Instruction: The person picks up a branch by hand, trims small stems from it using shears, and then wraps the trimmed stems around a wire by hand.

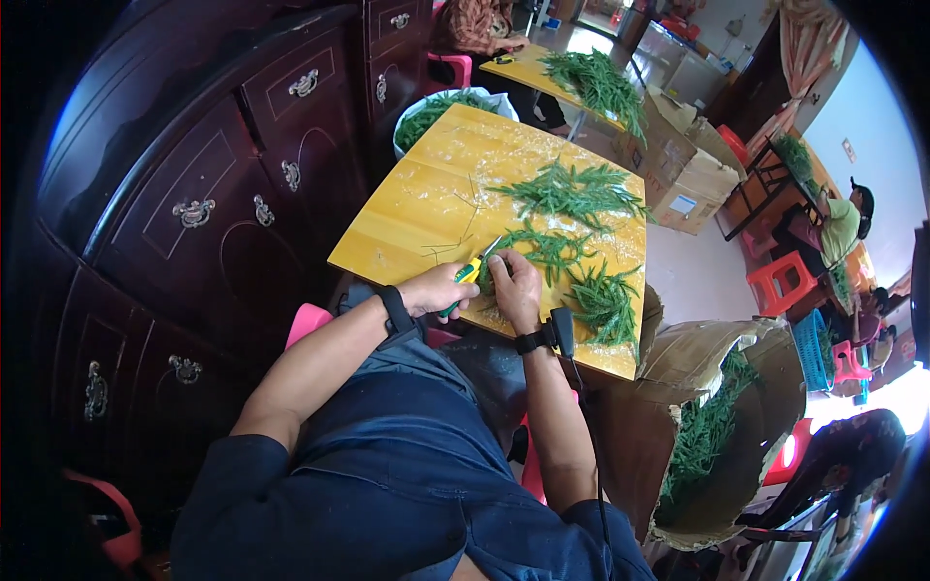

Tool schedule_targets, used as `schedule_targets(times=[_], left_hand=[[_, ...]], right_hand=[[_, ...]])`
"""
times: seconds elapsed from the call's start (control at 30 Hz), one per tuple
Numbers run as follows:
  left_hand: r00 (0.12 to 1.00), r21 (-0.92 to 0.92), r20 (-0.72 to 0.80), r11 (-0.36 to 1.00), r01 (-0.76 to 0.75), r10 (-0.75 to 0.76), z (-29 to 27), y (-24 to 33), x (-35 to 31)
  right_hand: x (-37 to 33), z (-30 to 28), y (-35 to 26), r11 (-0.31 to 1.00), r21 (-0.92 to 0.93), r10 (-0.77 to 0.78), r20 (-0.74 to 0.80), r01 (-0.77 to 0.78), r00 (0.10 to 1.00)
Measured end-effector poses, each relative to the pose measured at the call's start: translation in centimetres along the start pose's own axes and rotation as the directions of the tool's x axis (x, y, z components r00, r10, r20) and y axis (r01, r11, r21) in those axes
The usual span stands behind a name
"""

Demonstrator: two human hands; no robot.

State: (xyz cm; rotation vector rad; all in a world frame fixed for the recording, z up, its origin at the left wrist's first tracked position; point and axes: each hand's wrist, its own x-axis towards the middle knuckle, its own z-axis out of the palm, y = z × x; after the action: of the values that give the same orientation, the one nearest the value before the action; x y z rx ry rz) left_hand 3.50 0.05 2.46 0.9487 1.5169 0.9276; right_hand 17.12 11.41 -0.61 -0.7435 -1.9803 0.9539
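At the near edge of the yellow wooden table (407,208), my left hand (436,290) is closed around a yellow-and-green-handled cutter (470,271) with a pointed metal tip. Close beside it, my right hand (517,288) pinches a green artificial-looking sprig (487,276), mostly hidden by the fingers. The cutter's tip reaches up next to the right fingers. Just beyond my hands lies a small group of green sprigs (550,249). A larger pile (573,191) rests farther back, and another bunch (605,305) lies to the right of my right hand.
Thin stem scraps (465,198) and white bits litter the tabletop. An open carton of greenery (712,426) stands at right, a white sack of greenery (446,111) behind the table. Dark cabinets (194,194) line the left. Other people sit at farther tables, one (848,228) at right.
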Motion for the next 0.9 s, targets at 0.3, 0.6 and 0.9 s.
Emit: schedule_targets(times=[0.3, 0.6, 0.9], left_hand=[[0.992, -0.268, 0.127, 0.962, 0.055, -0.022, -0.6, 0.0, -1.5], [0.984, -0.464, 0.153, 0.886, -0.006, 0.087, -3.1, -1.0, -4.9], [0.986, -0.496, 0.145, 0.868, -0.001, 0.084, -2.9, -1.2, -3.9]], right_hand=[[0.6, -1.5, 0.8, 0.991, 0.101, 0.085, 0.04, -0.089, 0.996], [1.5, -13.5, -4.7, 0.999, 0.006, -0.032, -0.132, 0.033, 0.991], [3.5, -14.6, -0.1, 0.756, -0.62, -0.287, -0.027, 0.209, 0.957]])
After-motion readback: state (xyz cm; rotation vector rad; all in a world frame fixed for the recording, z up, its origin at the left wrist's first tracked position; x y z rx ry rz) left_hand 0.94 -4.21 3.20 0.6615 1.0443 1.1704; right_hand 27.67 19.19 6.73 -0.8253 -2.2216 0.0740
